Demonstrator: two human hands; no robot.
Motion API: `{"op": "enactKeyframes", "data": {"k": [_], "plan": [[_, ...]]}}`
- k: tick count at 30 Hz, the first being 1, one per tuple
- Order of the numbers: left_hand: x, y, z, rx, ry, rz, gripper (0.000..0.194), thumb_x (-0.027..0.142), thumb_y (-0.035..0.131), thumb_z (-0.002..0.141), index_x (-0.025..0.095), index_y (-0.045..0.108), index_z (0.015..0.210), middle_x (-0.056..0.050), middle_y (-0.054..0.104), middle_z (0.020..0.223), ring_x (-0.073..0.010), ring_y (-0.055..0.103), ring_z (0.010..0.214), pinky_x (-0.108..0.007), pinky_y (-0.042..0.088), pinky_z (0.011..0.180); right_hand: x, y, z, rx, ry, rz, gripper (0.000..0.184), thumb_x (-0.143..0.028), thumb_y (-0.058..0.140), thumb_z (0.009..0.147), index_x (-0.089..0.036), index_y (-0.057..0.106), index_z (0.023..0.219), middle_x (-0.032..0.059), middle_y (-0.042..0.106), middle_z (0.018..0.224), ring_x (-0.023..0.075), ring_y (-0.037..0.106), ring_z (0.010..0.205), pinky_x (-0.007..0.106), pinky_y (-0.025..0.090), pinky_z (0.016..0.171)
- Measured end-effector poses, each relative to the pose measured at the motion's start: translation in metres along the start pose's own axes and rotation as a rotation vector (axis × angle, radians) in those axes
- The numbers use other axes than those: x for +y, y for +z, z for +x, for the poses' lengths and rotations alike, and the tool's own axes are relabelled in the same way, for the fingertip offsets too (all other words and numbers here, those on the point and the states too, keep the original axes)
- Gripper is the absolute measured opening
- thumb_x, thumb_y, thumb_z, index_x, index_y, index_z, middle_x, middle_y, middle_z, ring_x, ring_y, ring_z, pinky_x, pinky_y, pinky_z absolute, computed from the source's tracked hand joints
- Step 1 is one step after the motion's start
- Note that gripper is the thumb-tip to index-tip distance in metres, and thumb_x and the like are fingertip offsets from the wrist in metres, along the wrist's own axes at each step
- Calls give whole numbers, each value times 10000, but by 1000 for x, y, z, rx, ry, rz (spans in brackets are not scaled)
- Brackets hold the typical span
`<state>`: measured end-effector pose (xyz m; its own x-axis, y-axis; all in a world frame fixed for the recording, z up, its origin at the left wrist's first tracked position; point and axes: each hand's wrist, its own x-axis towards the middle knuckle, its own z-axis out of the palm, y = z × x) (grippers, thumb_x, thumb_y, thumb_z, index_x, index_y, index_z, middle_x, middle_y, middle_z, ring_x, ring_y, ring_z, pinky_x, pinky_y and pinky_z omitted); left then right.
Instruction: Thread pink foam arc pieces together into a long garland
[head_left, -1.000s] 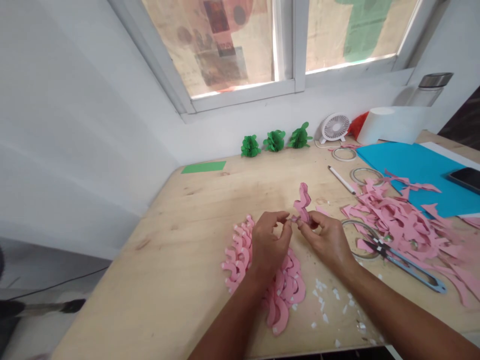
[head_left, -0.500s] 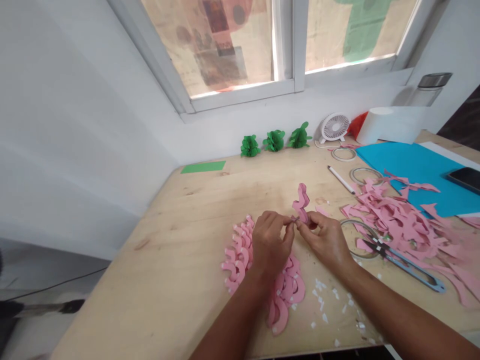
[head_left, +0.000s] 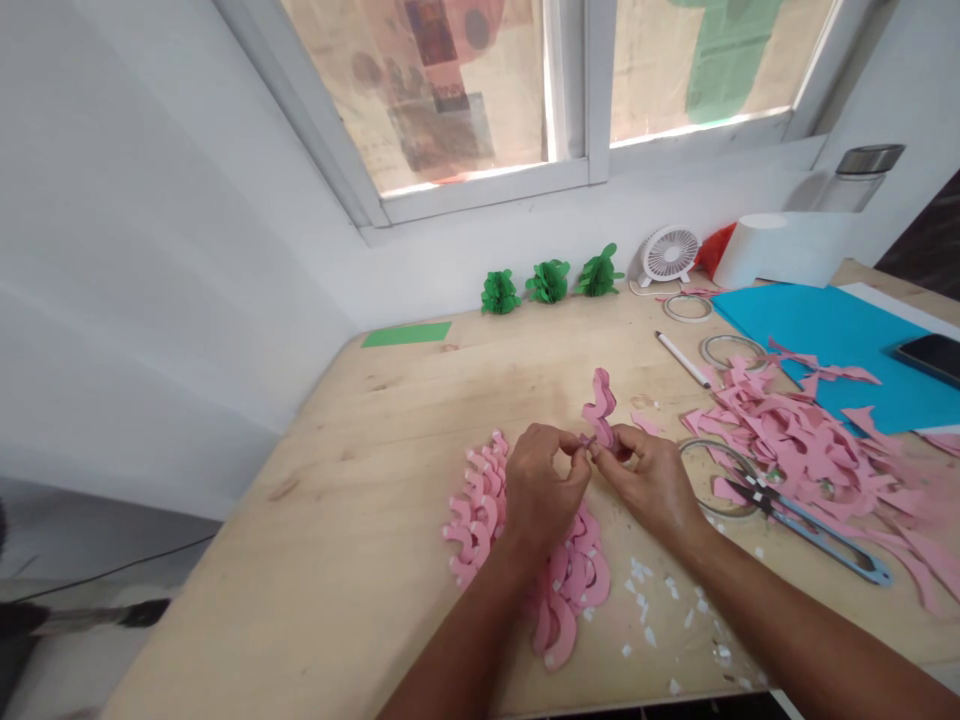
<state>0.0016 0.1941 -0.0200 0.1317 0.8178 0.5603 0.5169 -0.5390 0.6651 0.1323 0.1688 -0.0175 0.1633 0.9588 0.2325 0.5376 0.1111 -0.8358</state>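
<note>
Paper's thin, so the pink wavy strip point(head_left: 599, 405) might crease or tear at its low end if the hands tug unevenly; its layers could slip too w/ a loose grip. L wrist is low over the pile of pink pcs point(head_left: 589, 575), so a careless drag could scatter them. Snips point(head_left: 825, 540) lie nr the R forearm, tips toward that hand: a nick risk if it swings back.

Fingers: R hand point(head_left: 656, 485) has thumb & forefinger pressed tog. on the strip's base, strip standing up above the table point(head_left: 360, 560) b/w the hands. L hand point(head_left: 546, 490) pinches its low end, thumb to forefinger; exact bit's too small to make out from here.
</note>
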Motion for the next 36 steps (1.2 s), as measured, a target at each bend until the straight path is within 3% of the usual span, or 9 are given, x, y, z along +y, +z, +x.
{"op": "enactKeyframes", "data": {"k": [8, 14, 18, 28, 36], "plan": [[1, -4, 4, -132, -310, -192, 72, 156, 560, 676, 172, 630, 670, -2, 658, 680, -146, 597, 658, -277, 459, 661, 3, -1, 3, -51, 61, 96, 245, -282, 543, 743, -180, 454, 539, -48, 389, 502, 99, 383, 495, 215, 278, 472], [1, -11, 10, -116, -413, -217, 76, 161, 560, 677, 164, 624, 634, 6, 644, 636, -133, 560, 626, -261, 447, 637, 3, -3, 4, -54, 157, 189, 259, -357, 557, 749, -147, 567, 597, -54, 362, 498, 92, 325, 478, 218, 232, 438], [1, -11, 9, -90, -310, -157, 81, 167, 562, 702, 173, 641, 687, -5, 660, 682, -142, 583, 670, -284, 460, 688, 4, -3, 4, -49, 169, 201, 269, -365, 561, 753, -142, 579, 603, -50, 378, 501, 93, 336, 482, 218, 243, 441], [-4, -4, 4, -26, 176, -11, 89, 126, 564, 759, 184, 624, 790, -33, 658, 738, -172, 589, 758, -307, 463, 690, 4, -4, 4, -34, 101, 189, 281, -356, 547, 770, -161, 525, 569, -41, 399, 513, 97, 358, 487, 221, 285, 459], [-5, -1, 4, -21, 264, 80, 80, 137, 551, 798, 173, 622, 793, -52, 664, 736, -186, 563, 754, -330, 446, 693, 6, -2, 5, -47, 130, 243, 285, -373, 561, 766, -153, 555, 585, -40, 412, 508, 99, 371, 490, 224, 285, 462]]}}
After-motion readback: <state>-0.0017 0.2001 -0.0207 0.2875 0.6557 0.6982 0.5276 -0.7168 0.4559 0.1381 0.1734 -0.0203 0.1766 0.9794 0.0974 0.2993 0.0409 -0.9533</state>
